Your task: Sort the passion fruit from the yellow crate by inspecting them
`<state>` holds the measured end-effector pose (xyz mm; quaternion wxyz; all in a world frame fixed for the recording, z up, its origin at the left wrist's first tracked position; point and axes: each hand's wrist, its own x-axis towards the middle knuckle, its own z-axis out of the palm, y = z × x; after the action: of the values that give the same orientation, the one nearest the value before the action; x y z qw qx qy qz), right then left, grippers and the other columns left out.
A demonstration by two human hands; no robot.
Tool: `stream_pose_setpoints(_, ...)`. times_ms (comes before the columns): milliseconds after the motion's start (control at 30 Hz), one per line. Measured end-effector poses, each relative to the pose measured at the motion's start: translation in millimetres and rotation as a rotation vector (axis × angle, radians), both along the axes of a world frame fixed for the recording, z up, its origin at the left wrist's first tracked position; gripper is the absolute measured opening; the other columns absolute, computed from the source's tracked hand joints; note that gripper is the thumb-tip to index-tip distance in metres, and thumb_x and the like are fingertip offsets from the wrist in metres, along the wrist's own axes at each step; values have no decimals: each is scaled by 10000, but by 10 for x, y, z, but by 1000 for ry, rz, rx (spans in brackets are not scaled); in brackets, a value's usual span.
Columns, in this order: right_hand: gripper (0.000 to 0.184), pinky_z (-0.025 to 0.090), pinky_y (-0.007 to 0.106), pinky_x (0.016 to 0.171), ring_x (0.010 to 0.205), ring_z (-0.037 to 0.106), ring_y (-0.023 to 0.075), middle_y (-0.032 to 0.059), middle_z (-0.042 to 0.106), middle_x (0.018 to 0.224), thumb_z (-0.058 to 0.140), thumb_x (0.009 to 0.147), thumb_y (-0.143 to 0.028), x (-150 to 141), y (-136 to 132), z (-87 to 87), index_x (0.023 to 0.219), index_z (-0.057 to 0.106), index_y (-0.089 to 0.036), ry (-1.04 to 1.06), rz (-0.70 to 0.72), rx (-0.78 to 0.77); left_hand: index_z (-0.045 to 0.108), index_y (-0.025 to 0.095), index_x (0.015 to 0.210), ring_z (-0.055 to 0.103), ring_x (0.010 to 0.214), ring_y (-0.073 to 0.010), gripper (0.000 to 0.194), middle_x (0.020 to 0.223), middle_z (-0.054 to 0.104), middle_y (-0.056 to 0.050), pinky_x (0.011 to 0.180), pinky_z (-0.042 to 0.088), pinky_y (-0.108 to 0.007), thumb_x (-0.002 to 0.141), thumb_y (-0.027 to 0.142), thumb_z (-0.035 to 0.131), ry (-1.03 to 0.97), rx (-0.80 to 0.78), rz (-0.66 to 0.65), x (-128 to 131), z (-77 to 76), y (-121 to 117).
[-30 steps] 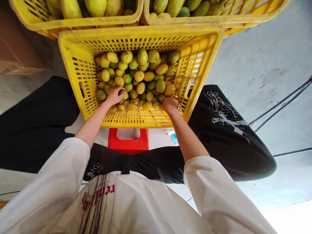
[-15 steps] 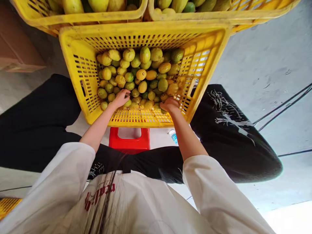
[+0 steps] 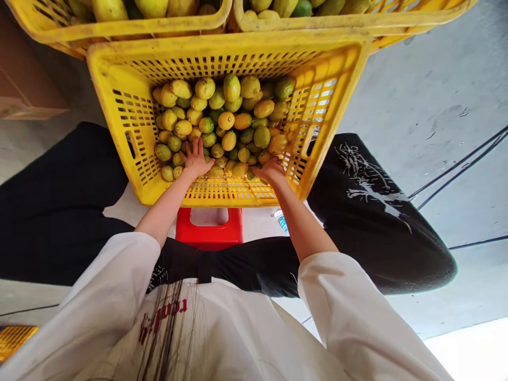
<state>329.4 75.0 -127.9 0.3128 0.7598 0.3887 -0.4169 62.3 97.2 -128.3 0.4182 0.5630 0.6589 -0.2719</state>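
Observation:
Green and yellow lemons (image 3: 229,141) cover the bottom of a yellow slatted crate (image 3: 115,114) between my knees. My left hand (image 3: 195,161) lies over the near-left part of the lemons, fingers spread and thumb out to the right, with nothing gripped. At the near-right corner of the heap, my right hand (image 3: 272,170) is curled down over the fruit. Its thumb points left and its other fingertips are hidden, so what lies beneath them cannot be made out.
Two more yellow crates (image 3: 159,30) of larger-looking green and yellow fruit stand against the far side. A red stool (image 3: 209,238) and a bottle (image 3: 280,219) are beyond the near rim. Cardboard (image 3: 29,69) is at left; dark cables (image 3: 460,166) run at right.
My left hand has gone from curled over a lemon to spread flat, shifting slightly right. The right hand stays at the near-right corner, its thumb now further out. The view has shifted slightly.

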Motion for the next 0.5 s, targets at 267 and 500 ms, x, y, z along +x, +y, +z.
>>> stream_pose_setpoints(267,1052,451,566,1345,1608,543,473,393,510,1698,781,1032,-388,-209,-25,58,1797,220,66,-45,-163,27,660,150,1588,352,1720,-447,677,1830,408,-227,1408,314,-592,1057,544,516,12,117,104,-198,-50,35)
stream_pose_setpoints(500,1094,571,532,1248,1584,582,432,345,572,1665,789,1042,-434,-152,-8,164,1811,158,22,0,-429,62,790,164,1176,741,1301,-298,326,1309,809,-140,1198,553,-402,1008,259,528,-233,105,406,-639,-251,364)
